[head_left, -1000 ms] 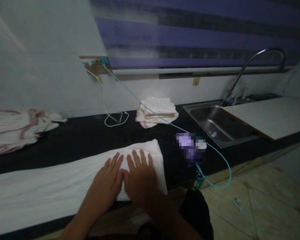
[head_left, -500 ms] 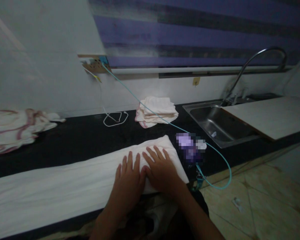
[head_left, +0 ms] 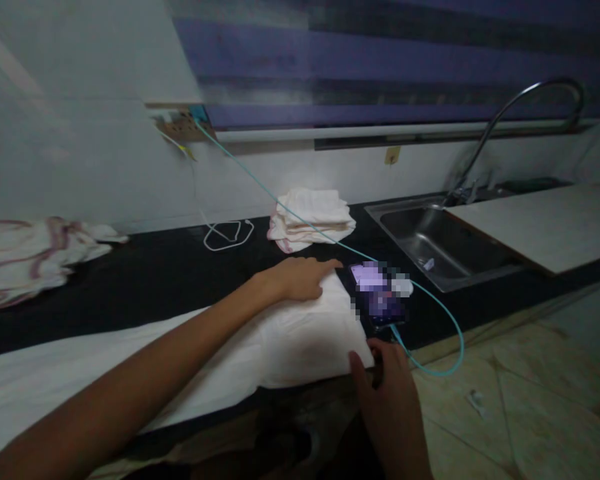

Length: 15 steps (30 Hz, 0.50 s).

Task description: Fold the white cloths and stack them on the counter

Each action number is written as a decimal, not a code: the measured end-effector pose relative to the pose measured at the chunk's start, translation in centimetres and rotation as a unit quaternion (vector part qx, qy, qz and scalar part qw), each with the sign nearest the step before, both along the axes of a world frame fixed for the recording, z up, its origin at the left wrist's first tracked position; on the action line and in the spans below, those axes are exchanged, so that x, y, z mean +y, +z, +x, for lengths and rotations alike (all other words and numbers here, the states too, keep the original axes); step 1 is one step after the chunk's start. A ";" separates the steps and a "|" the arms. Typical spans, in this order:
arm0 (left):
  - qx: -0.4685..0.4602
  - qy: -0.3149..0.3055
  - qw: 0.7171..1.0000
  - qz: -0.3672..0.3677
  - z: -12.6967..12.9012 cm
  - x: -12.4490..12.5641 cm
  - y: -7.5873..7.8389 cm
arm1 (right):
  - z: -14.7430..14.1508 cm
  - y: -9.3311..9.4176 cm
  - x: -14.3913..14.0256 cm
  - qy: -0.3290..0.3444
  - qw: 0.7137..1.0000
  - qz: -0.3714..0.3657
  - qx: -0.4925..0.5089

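A long white cloth point(head_left: 310, 333), folded into a strip, lies along the front of the black counter. My left hand point(head_left: 303, 277) reaches across it to the far right corner, its fingers closed at the edge with the index finger reaching past the corner. At the near right corner my right hand point(head_left: 387, 373) has thumb and fingers curled around the cloth's edge. Just right of the cloth is a phone point(head_left: 377, 293), partly blurred out, with a teal cable point(head_left: 450, 313) attached.
A stack of folded white cloths point(head_left: 313, 217) sits by the wall. Crumpled striped cloth point(head_left: 35, 260) lies at the left, a white cord point(head_left: 227, 237) beside it. A steel sink point(head_left: 430, 250) with a tall faucet point(head_left: 490, 127) and a pale board point(head_left: 555, 227) are at the right.
Both hands have left the middle of the cloth where they lay flat. My left hand has moved to the far right corner, my right hand to the near right corner.
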<state>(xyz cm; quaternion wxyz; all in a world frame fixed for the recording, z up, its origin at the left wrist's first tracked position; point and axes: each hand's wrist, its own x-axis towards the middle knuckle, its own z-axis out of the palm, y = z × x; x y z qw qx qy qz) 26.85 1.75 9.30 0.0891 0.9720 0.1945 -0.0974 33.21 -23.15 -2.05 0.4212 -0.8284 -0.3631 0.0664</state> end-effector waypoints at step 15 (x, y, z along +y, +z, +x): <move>0.064 -0.091 0.993 -0.028 3.7 2.6 -0.1 | 0.0 2.3 1.1 0.051 0.999 -0.007 -0.013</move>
